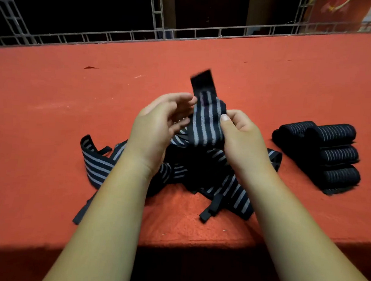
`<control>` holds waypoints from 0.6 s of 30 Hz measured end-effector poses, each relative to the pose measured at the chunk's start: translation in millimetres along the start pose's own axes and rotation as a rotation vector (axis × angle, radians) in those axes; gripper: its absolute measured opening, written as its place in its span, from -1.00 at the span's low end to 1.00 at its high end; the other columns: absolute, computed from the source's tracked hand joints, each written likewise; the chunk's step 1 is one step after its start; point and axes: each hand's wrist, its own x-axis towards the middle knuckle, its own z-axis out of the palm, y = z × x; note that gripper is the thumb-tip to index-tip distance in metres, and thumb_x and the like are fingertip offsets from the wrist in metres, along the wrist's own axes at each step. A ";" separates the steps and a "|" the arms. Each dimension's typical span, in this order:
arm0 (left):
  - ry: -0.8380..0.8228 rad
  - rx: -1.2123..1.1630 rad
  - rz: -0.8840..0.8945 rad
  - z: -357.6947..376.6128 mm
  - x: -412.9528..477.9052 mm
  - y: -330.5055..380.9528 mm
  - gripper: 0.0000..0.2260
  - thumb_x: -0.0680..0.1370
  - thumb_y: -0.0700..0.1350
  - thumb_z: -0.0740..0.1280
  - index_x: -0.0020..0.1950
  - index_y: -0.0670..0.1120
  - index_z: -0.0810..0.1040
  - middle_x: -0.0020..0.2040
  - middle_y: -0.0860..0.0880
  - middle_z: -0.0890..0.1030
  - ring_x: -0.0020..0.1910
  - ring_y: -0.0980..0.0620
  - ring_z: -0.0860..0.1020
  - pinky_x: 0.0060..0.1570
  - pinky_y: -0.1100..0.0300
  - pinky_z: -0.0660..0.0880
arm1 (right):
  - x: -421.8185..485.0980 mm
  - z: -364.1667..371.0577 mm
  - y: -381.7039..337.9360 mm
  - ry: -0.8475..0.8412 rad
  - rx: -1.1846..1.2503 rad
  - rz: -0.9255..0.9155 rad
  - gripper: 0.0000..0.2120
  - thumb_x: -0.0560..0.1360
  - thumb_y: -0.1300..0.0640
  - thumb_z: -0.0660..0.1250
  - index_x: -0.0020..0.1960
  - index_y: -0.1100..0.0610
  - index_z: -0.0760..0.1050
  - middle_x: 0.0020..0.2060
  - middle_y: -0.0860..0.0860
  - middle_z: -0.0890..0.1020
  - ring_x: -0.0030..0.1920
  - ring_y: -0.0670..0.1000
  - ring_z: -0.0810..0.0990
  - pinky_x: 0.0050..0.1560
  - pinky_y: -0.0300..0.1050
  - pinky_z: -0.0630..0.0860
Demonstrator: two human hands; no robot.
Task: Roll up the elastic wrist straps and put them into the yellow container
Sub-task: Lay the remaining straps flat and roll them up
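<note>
Strap (pixel 206 124) black, grey-striped, plain black tip up; right hand (pixel 242 140) pinches edge, left hand (pixel 157 126) spread beside

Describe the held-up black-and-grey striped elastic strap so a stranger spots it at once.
On the red cloth-covered table, find the tangled pile of loose striped straps near the front edge. Above it, the right hand pinches one strap upright, the left hand beside it. Unlike the rolled straps stacked to the right, it alone is lifted, its plain black end pointing up.
</note>
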 end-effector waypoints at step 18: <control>-0.480 0.899 -0.005 -13.5 6.6 -29.4 -0.61 0.70 -0.13 0.18 0.28 0.30 0.65 0.24 0.52 0.50 0.30 0.64 0.34 0.52 0.37 0.25 | 18.5 -24.9 8.6 0.033 0.487 0.408 -0.78 0.67 0.26 0.21 0.07 0.11 0.63 -0.32 0.01 0.62 -0.32 0.05 0.59 -0.17 -0.01 0.56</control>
